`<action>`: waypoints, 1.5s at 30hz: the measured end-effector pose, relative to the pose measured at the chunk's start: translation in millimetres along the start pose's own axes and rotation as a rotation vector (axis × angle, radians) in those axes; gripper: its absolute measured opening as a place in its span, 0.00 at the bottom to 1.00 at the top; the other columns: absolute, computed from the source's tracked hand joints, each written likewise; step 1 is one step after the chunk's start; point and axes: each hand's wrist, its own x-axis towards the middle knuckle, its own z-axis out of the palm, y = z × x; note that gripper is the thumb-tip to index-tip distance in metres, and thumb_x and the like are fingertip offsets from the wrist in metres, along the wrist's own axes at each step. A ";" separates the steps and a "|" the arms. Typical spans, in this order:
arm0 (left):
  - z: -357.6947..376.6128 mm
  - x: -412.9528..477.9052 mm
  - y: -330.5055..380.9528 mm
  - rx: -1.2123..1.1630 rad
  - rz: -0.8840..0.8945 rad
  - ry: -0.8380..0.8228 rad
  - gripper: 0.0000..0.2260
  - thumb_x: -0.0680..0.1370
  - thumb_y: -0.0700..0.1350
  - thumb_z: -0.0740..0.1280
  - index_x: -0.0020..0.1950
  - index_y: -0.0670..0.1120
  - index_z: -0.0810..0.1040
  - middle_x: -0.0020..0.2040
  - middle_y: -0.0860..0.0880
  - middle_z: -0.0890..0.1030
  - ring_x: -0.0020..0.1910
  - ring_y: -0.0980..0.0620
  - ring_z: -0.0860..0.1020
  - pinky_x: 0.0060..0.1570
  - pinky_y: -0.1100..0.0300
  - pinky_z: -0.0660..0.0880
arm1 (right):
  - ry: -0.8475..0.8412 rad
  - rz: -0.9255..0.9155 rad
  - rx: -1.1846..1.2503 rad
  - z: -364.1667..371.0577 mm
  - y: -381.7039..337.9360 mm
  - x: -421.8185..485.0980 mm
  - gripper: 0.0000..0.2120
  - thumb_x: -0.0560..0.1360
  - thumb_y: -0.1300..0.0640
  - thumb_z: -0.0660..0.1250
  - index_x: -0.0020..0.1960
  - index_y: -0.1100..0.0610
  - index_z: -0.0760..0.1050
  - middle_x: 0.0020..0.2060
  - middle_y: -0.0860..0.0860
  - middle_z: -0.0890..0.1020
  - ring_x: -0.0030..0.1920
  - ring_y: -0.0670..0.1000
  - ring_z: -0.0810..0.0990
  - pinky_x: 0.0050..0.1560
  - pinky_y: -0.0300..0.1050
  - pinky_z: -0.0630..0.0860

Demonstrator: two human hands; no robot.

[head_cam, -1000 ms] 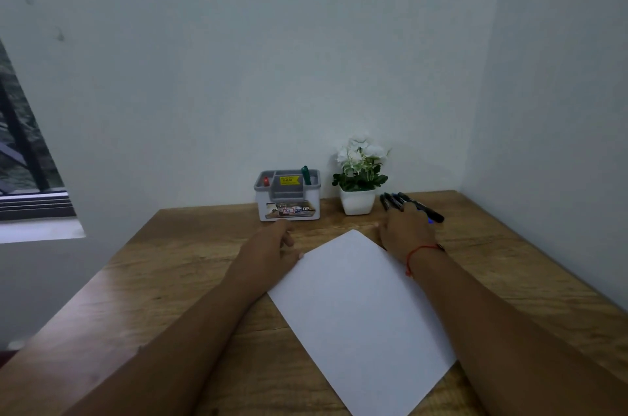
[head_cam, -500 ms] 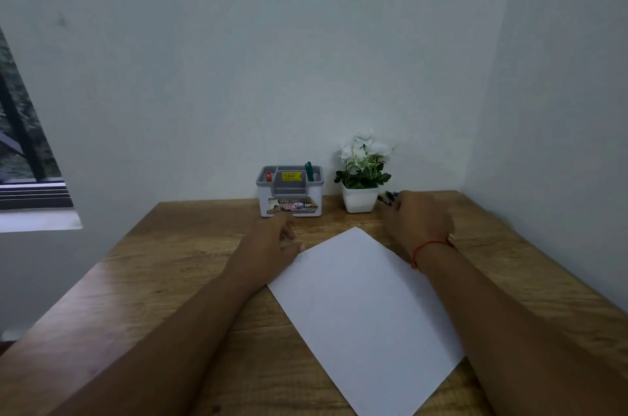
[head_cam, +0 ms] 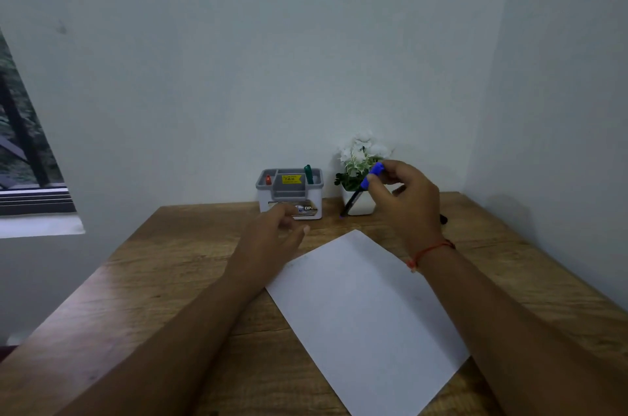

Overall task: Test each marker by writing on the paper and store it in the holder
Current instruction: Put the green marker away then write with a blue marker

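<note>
Fingers (head_cam: 380,189) of the right hand (head_cam: 407,201) pinch the blue-capped marker (head_cam: 353,201) above the bench (head_cam: 170,279), cap toward 1 o'clock, tip toward 7. Left hand (head_cam: 272,235) hovers loosely curled, holding nothing, at the paper (head_cam: 367,307)'s 10 o'clock edge.

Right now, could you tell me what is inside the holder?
In the holder, a green marker stands at the right and a red marker at the left; the walls hide their lower parts and anything deeper.
</note>
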 end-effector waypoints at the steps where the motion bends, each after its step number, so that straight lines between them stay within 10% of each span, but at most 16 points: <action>1: -0.3 0.1 0.5 -0.018 0.006 0.010 0.14 0.76 0.53 0.68 0.61 0.52 0.75 0.45 0.59 0.79 0.47 0.62 0.76 0.44 0.65 0.71 | -0.008 0.017 0.074 3.1 -2.5 -1.8 0.06 0.76 0.55 0.70 0.52 0.49 0.81 0.42 0.42 0.83 0.46 0.42 0.82 0.46 0.33 0.76; 6: -3.2 -0.9 9.5 -0.137 0.028 0.046 0.10 0.77 0.57 0.64 0.55 0.55 0.77 0.45 0.60 0.80 0.46 0.66 0.77 0.39 0.70 0.70 | -0.158 0.059 0.368 13.5 -22.7 -13.2 0.06 0.85 0.53 0.58 0.57 0.46 0.73 0.35 0.41 0.81 0.39 0.50 0.82 0.44 0.46 0.80; 14: -3.9 -2.5 24.4 -0.504 -0.024 0.010 0.15 0.75 0.56 0.66 0.56 0.50 0.81 0.50 0.53 0.84 0.52 0.57 0.81 0.50 0.62 0.77 | -0.633 -0.115 -0.060 26.4 -24.7 -33.9 0.10 0.84 0.53 0.62 0.49 0.51 0.80 0.29 0.42 0.73 0.32 0.38 0.74 0.33 0.32 0.65; 28: -8.8 -1.4 20.7 -0.629 -0.183 0.043 0.06 0.76 0.49 0.69 0.50 0.49 0.83 0.45 0.51 0.85 0.47 0.56 0.82 0.46 0.63 0.79 | -0.697 -0.123 -0.086 33.4 -23.3 -34.6 0.09 0.83 0.48 0.62 0.53 0.48 0.81 0.29 0.43 0.74 0.33 0.39 0.75 0.33 0.35 0.66; 32: -11.8 3.9 16.4 -0.604 -0.248 0.165 0.07 0.80 0.48 0.64 0.52 0.46 0.78 0.48 0.48 0.84 0.45 0.52 0.83 0.43 0.59 0.80 | -0.820 0.068 -0.071 31.7 -19.3 -36.2 0.11 0.85 0.54 0.56 0.67 0.50 0.70 0.40 0.48 0.82 0.39 0.43 0.77 0.44 0.44 0.75; 40: -11.9 8.1 3.4 -0.510 -0.380 0.130 0.05 0.81 0.46 0.61 0.55 0.47 0.71 0.45 0.43 0.79 0.42 0.49 0.81 0.47 0.50 0.81 | -0.662 0.478 0.314 25.5 -16.9 -31.3 0.05 0.83 0.62 0.62 0.53 0.54 0.75 0.48 0.57 0.85 0.36 0.45 0.85 0.35 0.36 0.81; 45: -5.0 2.2 -5.1 -0.132 -0.147 -0.097 0.06 0.78 0.47 0.67 0.54 0.51 0.76 0.43 0.55 0.75 0.37 0.58 0.74 0.37 0.66 0.72 | -0.614 0.931 0.673 27.9 -24.4 -33.3 0.10 0.83 0.64 0.58 0.54 0.65 0.78 0.51 0.64 0.87 0.47 0.54 0.89 0.41 0.44 0.86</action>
